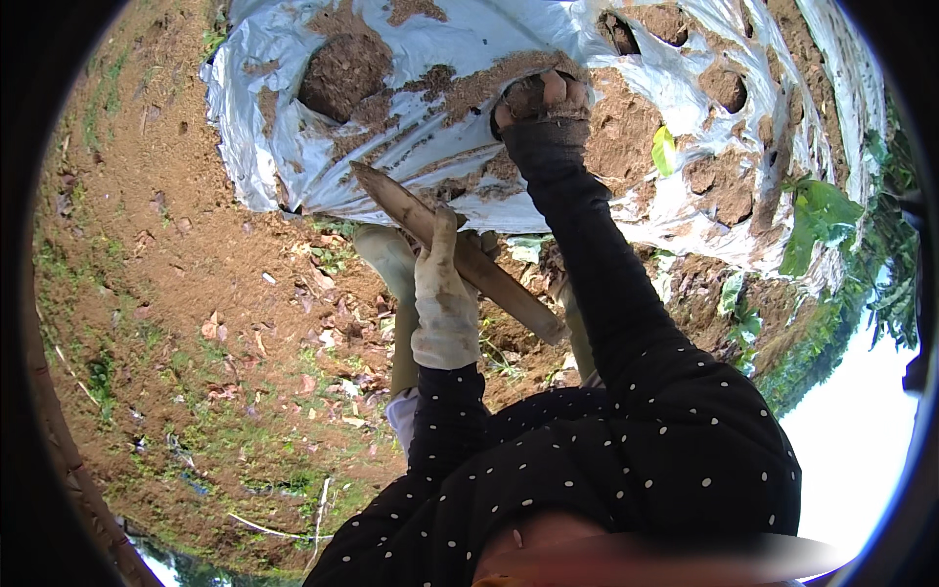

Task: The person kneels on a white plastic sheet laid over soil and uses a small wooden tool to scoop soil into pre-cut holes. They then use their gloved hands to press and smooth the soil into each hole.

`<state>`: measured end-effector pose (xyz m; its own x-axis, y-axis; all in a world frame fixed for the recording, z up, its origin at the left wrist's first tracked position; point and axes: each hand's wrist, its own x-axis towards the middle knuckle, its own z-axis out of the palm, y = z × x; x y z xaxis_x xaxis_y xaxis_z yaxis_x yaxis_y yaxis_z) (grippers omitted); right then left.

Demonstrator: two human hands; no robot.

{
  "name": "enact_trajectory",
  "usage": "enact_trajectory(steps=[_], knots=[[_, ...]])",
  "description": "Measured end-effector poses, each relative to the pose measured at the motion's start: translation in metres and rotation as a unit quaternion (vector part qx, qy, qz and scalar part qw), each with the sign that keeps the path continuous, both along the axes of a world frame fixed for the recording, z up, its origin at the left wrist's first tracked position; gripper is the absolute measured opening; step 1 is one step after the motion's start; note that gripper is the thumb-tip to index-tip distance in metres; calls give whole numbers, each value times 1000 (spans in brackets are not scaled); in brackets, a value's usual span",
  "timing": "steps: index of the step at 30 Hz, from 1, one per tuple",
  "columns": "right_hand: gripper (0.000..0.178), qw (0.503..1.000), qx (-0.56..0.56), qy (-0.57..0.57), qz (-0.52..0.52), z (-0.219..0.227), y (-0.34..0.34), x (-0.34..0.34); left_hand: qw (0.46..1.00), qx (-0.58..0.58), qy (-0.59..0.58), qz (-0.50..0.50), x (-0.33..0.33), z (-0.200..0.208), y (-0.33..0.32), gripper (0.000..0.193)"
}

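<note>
Left hand [445, 298], in a pale glove, is clamped around a brown pointed wooden stake [455, 249], while the right hand [541, 101] presses, fingers curled, into soil on silver plastic mulch sheeting [469, 39] beyond it.

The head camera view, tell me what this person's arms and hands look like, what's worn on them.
Both arms wear dark, close-fitting long sleeves dotted with small white spots. The left hand has a pale, off-white work glove, dirty and creased. The right hand wears a dark knitted glove that appears fingerless, caked with brown soil; the fingertips look bare and muddy.
</note>
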<state>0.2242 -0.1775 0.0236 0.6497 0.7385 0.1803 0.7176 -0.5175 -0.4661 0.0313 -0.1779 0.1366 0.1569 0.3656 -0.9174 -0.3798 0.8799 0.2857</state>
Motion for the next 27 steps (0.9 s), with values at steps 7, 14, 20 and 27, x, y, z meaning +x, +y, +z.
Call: enact_trajectory(steps=[7,14,20,27], knots=[[62,978,104,179,-25,25,-10,-2,998,26,-8,51,-22,-26,-3,46],[58,950,69,304,-13,60,-76,-22,990,43,96,98,-29,-19,1,42],[57,965,-140,118,189,82,-155,-77,978,61,174,99,-27,-3,12,44],[52,991,26,-1,130,28,-76,40,982,73,123,124,-22,-7,9,40]])
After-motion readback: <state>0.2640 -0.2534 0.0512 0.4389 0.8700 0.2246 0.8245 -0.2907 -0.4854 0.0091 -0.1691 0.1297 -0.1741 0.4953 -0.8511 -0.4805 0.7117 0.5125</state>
